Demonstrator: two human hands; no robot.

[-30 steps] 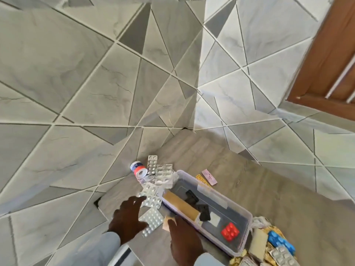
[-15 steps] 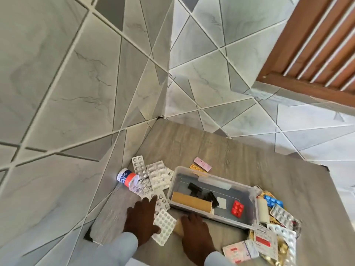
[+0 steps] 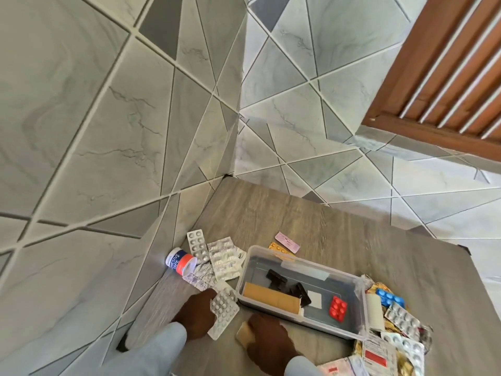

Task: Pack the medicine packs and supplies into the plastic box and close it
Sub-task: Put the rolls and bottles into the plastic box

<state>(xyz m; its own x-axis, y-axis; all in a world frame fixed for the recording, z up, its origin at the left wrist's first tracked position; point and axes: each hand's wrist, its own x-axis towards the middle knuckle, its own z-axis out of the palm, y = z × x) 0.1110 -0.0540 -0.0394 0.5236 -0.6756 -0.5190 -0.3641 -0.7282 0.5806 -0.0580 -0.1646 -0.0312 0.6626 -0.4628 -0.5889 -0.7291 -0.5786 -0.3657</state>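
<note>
While left grip (image 3: 196, 313) pinches blister pack (image 3: 223, 312), box (image 3: 360, 291) open.

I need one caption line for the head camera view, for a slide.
Left hand on a white blister pack, right hand on a tan strip, beside the open plastic box.

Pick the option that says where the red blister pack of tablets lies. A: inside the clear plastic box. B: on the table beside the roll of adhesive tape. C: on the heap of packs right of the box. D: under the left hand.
A: the red blister pack of tablets lies flat on the floor of the open clear plastic box, near its right end.
</note>
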